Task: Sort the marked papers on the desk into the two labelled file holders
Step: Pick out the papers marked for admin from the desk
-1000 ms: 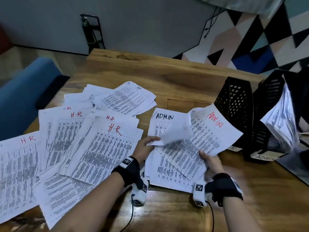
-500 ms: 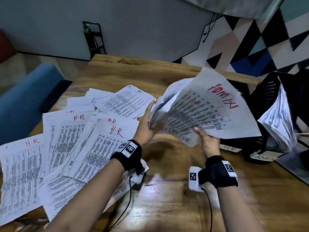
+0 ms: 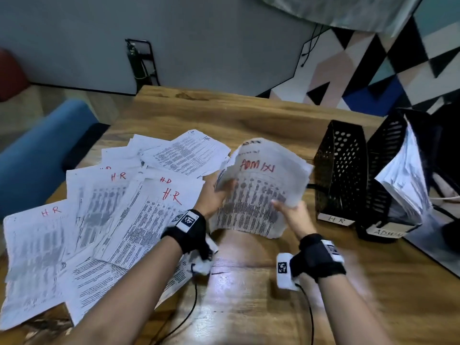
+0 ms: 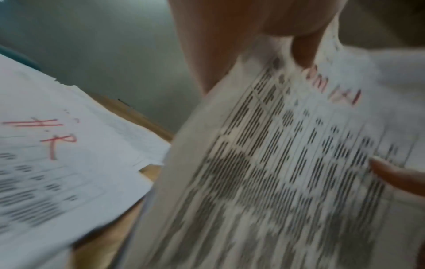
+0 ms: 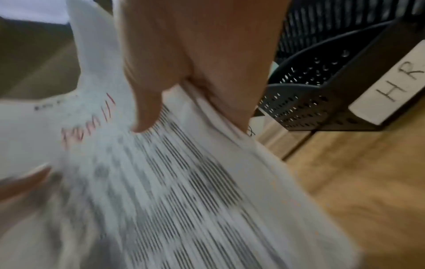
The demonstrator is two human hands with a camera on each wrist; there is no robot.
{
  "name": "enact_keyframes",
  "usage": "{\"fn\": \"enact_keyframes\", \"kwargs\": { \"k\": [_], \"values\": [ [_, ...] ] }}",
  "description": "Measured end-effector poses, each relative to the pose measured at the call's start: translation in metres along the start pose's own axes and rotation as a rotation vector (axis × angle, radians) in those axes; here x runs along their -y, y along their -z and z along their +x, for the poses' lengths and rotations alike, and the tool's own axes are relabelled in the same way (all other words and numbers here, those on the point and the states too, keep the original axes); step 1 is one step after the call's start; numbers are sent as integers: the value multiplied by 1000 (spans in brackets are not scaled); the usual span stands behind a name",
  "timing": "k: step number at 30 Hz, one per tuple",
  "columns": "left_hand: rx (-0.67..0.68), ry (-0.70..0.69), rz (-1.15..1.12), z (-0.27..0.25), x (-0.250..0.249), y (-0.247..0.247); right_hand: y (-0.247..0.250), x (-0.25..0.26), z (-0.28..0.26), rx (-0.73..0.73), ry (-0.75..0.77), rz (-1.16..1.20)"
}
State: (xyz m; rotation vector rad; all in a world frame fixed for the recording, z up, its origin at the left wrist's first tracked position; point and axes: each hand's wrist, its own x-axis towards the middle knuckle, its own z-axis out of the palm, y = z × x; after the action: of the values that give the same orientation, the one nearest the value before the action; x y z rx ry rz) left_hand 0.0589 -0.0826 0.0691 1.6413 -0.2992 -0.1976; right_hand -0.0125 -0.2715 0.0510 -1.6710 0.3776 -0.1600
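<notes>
While both hands (image 3: 251, 205) grip — ADMIN sheaf (image 3: 258, 195) between

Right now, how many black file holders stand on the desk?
2. The HR holder stands right of the held papers; the ADMIN holder, already holding papers, stands just beyond it to the right.

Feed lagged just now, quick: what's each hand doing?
Left hand: grips the ADMIN papers at their left edge.
Right hand: pinches the same papers at their right edge.
</notes>
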Motion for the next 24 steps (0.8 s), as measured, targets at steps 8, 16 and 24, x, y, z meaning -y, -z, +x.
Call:
{"fn": "enact_keyframes", "kwargs": {
  "k": [8,16,24],
  "values": [
    [-18,28,292,41,-4,-31,62,47,5,-217,91,-250],
    [200,8,317,66,-70,-194,228,153,-8,-1029,244,-314],
    [227,95,409,78,-103,-333,313,153,-14,-1024,341,-561]
  ]
}}
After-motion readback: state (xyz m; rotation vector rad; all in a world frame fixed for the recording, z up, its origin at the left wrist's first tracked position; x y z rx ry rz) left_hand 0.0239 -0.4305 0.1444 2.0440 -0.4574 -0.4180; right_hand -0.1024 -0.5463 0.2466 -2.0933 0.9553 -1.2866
